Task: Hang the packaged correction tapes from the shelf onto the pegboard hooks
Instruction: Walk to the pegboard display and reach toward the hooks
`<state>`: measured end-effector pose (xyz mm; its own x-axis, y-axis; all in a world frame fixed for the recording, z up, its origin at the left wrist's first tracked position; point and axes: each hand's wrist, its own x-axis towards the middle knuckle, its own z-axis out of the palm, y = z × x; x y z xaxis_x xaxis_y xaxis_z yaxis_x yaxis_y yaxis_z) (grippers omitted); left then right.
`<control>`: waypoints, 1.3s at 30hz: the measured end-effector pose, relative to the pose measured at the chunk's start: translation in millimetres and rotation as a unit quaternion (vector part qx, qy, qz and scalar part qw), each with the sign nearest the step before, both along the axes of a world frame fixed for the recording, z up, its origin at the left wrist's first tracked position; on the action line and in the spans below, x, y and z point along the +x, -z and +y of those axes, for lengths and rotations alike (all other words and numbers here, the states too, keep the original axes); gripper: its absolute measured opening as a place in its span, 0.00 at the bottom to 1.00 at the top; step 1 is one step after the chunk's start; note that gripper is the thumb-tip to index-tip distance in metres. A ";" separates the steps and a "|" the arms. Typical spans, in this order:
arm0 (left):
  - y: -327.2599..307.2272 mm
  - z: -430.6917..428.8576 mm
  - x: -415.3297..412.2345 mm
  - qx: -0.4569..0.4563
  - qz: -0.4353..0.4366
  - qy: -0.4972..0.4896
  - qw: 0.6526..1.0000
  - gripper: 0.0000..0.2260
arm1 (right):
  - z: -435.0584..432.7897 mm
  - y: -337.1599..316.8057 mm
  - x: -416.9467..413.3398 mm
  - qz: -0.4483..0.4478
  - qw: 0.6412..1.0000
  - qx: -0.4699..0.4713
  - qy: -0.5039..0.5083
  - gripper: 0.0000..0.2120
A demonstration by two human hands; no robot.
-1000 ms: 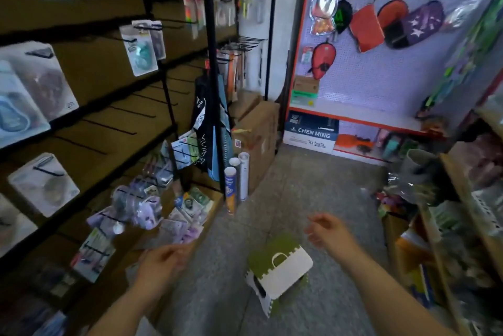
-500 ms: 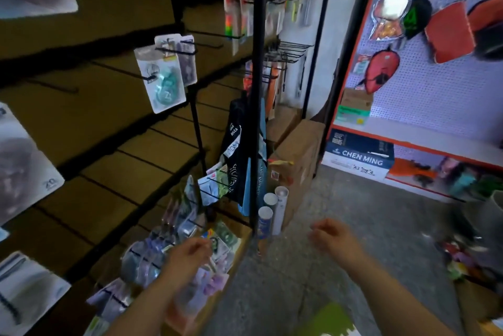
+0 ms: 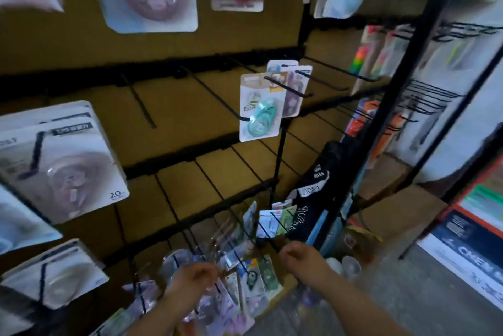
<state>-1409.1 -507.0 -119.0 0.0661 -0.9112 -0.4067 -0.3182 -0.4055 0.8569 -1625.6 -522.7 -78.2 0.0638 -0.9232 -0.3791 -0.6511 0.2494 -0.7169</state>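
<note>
Low down, left hand fingers curled among correction tapes, grip unclear, right hand loosely closed beside them.

A stationery shop is showing here. Brown display panels at ten o'clock are carrying rows of black wire hooks, with carded correction tapes hanging at twelve o'clock and bigger blister packs dangling at nine. Small packaged goods are crowding the low hooks at six, and more packeted stock is hanging at two o'clock.
</note>
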 end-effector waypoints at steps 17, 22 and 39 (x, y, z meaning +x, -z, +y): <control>-15.4 111.7 -82.1 -0.001 -0.062 -0.485 0.872 0.10 | -69.8 28.5 37.1 -0.037 0.880 0.078 -0.467 0.12; -3.2 168.2 -92.1 0.027 -0.078 -0.548 0.832 0.19 | -25.9 18.3 79.2 -0.079 0.837 0.075 -0.536 0.12; 152.4 241.9 -20.4 0.089 -0.101 -0.485 0.864 0.07 | 57.2 142.1 191.7 -0.019 0.818 0.023 -0.574 0.04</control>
